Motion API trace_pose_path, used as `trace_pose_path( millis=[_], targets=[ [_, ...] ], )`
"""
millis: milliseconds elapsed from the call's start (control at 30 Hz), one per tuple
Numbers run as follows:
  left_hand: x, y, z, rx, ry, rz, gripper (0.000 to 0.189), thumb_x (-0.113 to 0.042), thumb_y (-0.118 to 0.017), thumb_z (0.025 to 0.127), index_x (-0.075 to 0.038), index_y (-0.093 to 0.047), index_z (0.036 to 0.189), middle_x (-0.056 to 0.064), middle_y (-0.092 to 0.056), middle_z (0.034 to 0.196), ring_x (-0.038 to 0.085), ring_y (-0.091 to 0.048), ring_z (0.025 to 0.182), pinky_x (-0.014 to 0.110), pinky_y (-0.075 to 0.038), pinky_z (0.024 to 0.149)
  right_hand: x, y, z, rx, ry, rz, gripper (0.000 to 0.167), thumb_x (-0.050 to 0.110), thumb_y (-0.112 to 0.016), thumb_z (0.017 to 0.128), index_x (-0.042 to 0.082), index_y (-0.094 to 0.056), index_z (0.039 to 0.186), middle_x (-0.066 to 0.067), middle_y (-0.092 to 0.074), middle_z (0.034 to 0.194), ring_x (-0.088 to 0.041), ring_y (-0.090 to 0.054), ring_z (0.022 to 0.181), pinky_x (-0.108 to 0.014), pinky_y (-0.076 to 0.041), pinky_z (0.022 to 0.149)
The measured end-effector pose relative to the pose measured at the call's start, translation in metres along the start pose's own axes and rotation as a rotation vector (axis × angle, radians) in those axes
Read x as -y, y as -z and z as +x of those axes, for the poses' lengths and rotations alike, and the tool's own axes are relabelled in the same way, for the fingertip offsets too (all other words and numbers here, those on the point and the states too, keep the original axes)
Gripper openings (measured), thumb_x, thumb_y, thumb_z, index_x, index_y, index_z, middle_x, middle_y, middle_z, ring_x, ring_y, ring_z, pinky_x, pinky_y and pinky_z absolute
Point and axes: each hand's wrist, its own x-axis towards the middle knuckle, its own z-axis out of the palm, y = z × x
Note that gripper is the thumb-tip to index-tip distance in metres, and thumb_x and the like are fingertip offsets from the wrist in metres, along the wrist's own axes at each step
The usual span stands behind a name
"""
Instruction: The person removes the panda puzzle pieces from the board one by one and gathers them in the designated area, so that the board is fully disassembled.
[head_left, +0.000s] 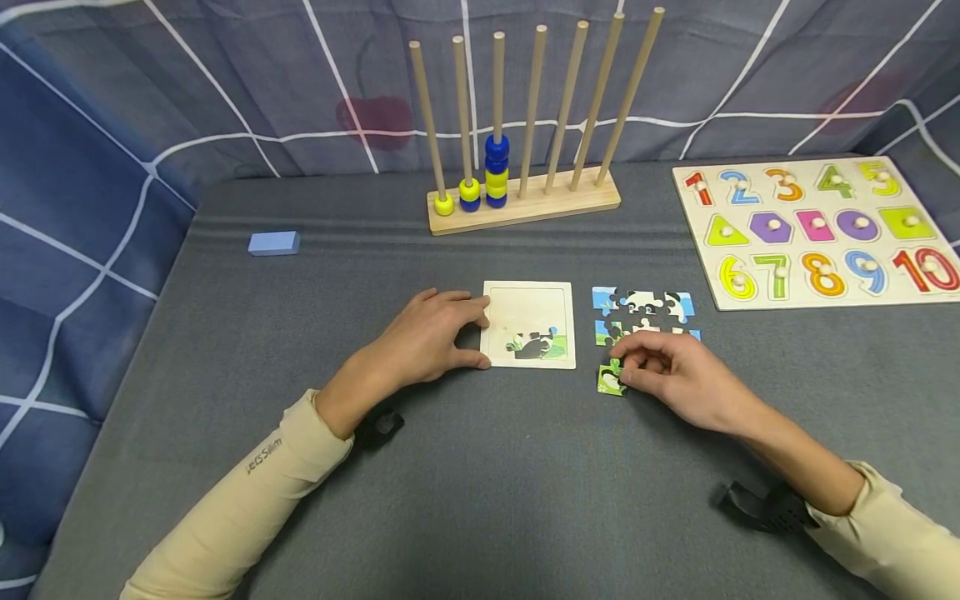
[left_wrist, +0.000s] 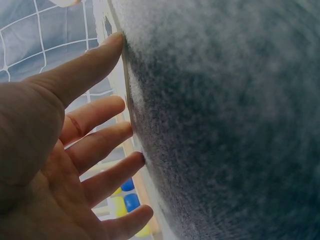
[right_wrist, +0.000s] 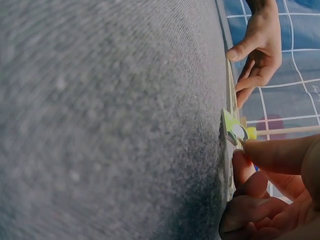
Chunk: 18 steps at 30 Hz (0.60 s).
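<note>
A square wooden puzzle tray (head_left: 525, 312) lies on the table, with joined panda pieces (head_left: 536, 343) in its lower right part. My left hand (head_left: 431, 333) rests at the tray's left edge, thumb and fingertips touching its rim, fingers spread and fairly straight. To the right, my right hand (head_left: 682, 375) pinches a green puzzle piece (head_left: 611, 379) between thumb and fingers; the same puzzle piece (right_wrist: 232, 126) shows tilted up in the right wrist view. Just beyond that hand lie several loose panda puzzle pieces (head_left: 641, 302), partly hidden by its fingers.
Behind the tray stands a wooden peg rack (head_left: 555, 200) with tall rods and blue and yellow beads. A number and shape board (head_left: 813, 225) lies at the right. A blue block (head_left: 273, 243) sits at the left. Gridded cloth (head_left: 247, 83) hangs behind the table.
</note>
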Motion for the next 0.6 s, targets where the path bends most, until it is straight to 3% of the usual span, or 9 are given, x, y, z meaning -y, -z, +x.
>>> trace_pose_path(
  millis=[600],
  targets=[
    [0.0011, -0.0012, 0.0015, 0.002, 0.003, 0.008, 0.048, -0.04, -0.08, 0.083, -0.011, -0.07, 0.12, 0.006, -0.046, 0.149, 0.03, -0.04, 0.138, 0.06, -0.024, 0.111, -0.0009, -0.0028, 0.0019, -0.037, 0.027, -0.155, 0.017, -0.001, -0.07, 0.089, 0.007, -0.07, 0.104, 0.006, -0.057, 0.078, -0.007, -0.048, 0.062, -0.023, -0.039, 0.057]
  ],
)
